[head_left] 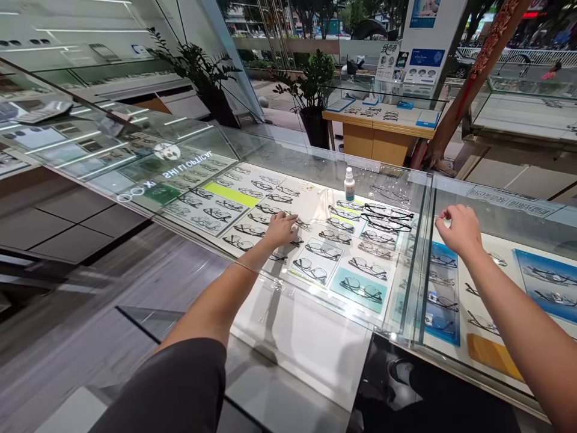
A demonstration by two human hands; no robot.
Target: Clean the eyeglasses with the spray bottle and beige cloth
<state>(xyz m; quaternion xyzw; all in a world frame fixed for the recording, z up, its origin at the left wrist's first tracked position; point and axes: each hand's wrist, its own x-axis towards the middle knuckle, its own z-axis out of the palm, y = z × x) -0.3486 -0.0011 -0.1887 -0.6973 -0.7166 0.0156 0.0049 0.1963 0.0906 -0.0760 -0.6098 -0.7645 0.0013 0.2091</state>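
Observation:
My left hand (282, 229) is over the glass display case (279, 273), palm down with its fingers stretched out, near rows of eyeglasses. My right hand (460, 227) is raised above the case to the right, its fingers curled and thumb and fingertips together; anything between them is too small to make out. A small white bottle (349, 185) stands upright toward the back of the case. Left of the bottle is a pale cloth (323, 205). Dark-framed glasses (387, 218) lie between the bottle and my right hand. More glasses (362, 289) rest on a teal card.
A metal-edged glass joint (419, 258) separates this case from the right-hand case, which holds glasses on blue cards (550, 282) and a yellow-orange object (493, 356). Behind stand potted plants (315, 123) and a wooden display table (381, 141). Dark-clothed legs and a shoe (400, 371) show below.

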